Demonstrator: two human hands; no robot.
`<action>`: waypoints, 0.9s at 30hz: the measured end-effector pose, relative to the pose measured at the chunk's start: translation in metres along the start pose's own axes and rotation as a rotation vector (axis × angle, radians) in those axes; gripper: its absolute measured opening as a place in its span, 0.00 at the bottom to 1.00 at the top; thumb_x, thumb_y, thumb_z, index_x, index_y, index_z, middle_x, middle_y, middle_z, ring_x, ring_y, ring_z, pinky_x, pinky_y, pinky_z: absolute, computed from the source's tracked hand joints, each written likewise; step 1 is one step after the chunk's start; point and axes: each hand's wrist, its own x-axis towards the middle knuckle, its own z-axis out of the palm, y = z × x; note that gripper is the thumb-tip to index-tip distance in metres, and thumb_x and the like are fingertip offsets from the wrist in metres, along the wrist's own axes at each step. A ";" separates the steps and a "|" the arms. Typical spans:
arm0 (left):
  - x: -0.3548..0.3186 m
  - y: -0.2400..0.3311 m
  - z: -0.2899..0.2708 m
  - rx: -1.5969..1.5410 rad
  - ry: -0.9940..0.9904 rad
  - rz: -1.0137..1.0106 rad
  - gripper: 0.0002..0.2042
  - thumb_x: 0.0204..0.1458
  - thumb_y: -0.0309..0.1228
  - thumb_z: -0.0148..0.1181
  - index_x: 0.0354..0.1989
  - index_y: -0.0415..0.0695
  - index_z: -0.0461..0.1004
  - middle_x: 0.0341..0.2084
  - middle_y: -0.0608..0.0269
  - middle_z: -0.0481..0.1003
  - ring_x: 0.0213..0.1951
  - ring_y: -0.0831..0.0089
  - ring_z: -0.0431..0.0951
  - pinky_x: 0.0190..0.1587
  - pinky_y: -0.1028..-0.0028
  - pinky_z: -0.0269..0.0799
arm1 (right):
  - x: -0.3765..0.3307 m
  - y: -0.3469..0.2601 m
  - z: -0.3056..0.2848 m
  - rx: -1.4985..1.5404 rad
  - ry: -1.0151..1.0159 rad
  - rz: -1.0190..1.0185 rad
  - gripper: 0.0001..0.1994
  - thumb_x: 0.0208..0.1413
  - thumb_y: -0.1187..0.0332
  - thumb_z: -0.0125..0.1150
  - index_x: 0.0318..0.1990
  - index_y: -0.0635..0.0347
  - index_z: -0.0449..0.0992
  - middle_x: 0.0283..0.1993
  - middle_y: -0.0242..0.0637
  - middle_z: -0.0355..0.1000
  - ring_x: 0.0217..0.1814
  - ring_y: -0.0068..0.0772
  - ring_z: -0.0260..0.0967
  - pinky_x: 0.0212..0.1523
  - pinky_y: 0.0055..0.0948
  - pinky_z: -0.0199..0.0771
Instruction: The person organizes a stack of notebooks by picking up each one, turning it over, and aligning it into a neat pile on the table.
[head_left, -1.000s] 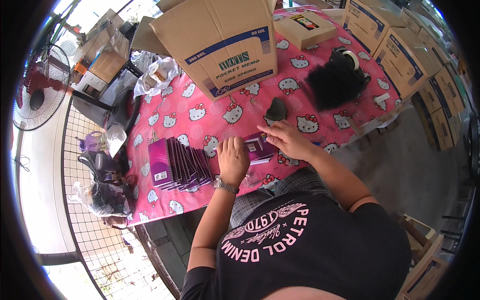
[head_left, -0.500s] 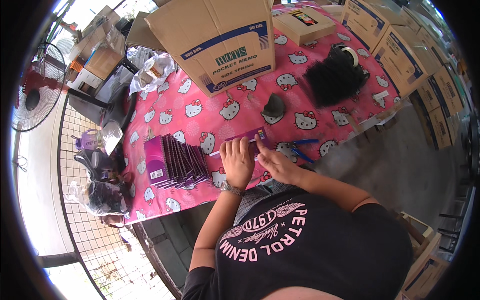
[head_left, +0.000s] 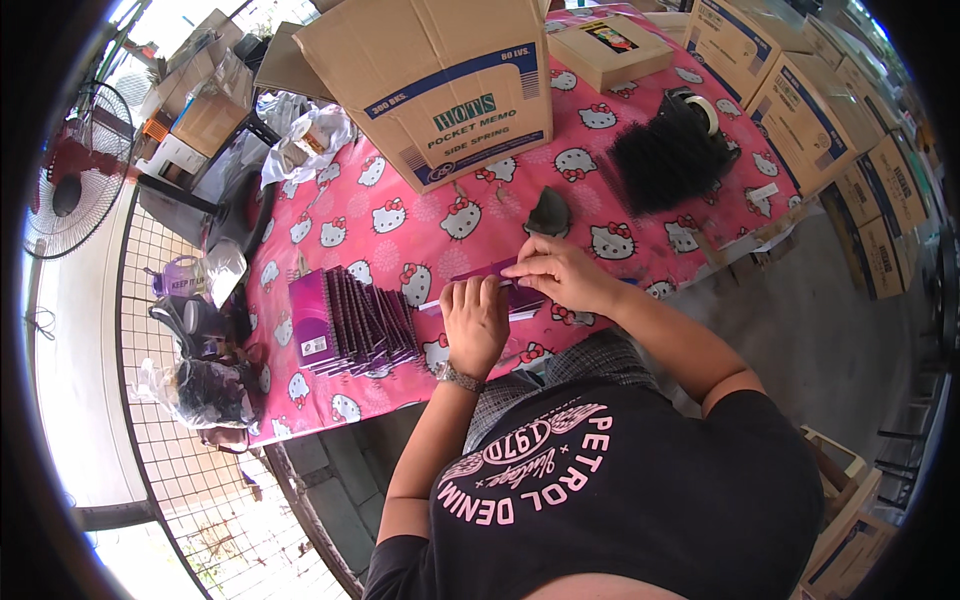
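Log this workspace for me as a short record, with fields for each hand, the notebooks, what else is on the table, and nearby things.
Left hand: fingers curled, over a purple notebook
Right hand: fingertips drawn together above that notebook; anything between them is too small to tell
Other notebooks: fanned pile to the left of the left hand
Table cover: pink patterned cloth
Also on table: tall cardboard box, black bristly bundle
Nearby: fan at far left

My two bare hands (head_left: 474,322) are at center; at nine o'clock, purple spiral-bound notebooks (head_left: 313,315) overlap past counting in one row; at twelve, one tall brown cardboard carton (head_left: 430,75); at ten, one round wire-caged fan (head_left: 75,170).
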 end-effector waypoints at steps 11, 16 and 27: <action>0.002 0.008 -0.009 -0.024 -0.057 0.014 0.14 0.53 0.30 0.58 0.49 0.45 0.70 0.37 0.60 0.73 0.45 0.61 0.72 0.61 0.54 0.57 | 0.009 -0.044 -0.017 -0.099 -0.265 0.483 0.18 0.59 0.66 0.62 0.56 0.60 0.69 0.49 0.47 0.71 0.43 0.44 0.76 0.41 0.38 0.74; 0.002 0.008 -0.012 -0.056 -0.100 0.008 0.13 0.54 0.33 0.60 0.47 0.45 0.71 0.36 0.60 0.74 0.45 0.61 0.73 0.61 0.53 0.57 | 0.010 -0.048 -0.019 -0.198 -0.312 0.207 0.20 0.51 0.73 0.64 0.52 0.59 0.67 0.48 0.46 0.69 0.51 0.51 0.71 0.47 0.46 0.73; 0.003 0.004 -0.006 -0.106 -0.062 -0.046 0.14 0.53 0.32 0.61 0.48 0.44 0.72 0.36 0.61 0.75 0.44 0.61 0.73 0.61 0.56 0.59 | 0.004 -0.028 -0.003 -0.168 -0.286 0.303 0.15 0.55 0.71 0.63 0.48 0.62 0.68 0.43 0.44 0.70 0.48 0.54 0.72 0.45 0.47 0.72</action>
